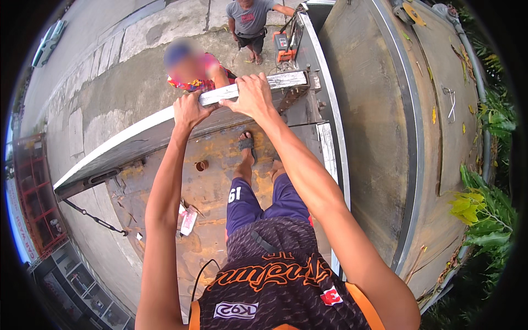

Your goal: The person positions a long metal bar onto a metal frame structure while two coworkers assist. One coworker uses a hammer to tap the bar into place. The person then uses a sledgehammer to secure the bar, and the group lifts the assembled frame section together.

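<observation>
Gripping grey metal bar: my left hand and right hand both clamped around it, side by side, above rusty platform; person in grey shirt below.

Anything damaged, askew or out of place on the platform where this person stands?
Yes. The metal deck is heavily rusted and blotchy. A crumpled white packet lies loose by the feet, and a small rusty cup sits alone farther ahead. Both hands, left hand and right hand, grip a worn grey bar.
</observation>
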A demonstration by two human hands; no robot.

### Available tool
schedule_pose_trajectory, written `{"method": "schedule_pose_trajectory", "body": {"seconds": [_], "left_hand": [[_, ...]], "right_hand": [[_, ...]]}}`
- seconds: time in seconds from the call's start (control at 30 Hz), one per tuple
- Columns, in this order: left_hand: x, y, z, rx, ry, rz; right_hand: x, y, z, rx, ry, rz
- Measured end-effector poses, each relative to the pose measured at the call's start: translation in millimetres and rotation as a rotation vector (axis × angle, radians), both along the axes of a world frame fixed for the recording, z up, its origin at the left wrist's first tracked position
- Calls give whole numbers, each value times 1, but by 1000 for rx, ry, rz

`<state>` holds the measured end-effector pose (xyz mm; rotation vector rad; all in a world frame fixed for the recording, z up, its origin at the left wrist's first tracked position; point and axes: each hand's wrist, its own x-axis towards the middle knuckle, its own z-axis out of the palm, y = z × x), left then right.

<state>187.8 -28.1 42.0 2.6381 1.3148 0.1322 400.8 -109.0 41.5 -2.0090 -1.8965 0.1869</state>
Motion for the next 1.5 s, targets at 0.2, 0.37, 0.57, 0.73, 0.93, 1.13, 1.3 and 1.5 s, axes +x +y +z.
{"method": "schedule_pose_trajectory", "body": {"seconds": [0.2, 0.37, 0.57, 0.73, 0.93, 1.13, 1.3, 1.5], "left_hand": [[3, -4, -3, 16, -21, 73], [2, -4, -3, -14, -14, 83], [-1, -2, 2, -95, 6, 58], [-33, 21, 9, -271, -30, -63], [-85, 30, 9, -247, -1, 59], [-102, 48, -16, -387, 25, 216], [-188, 81, -7, -490, 266, 600], [-221, 54, -21, -208, 116, 679]], "right_hand": [[-11, -13, -5, -25, -121, -25], [-17, -15, 0, -111, -101, -73], [-19, -14, 5, -152, -80, -74], [-23, -14, 7, -242, -105, -78], [-24, -21, 17, -301, -34, -90], [-18, -27, 21, -426, 56, -100], [-19, -25, 24, -437, 36, -118], [-15, -30, 15, -373, -19, -96]]}}
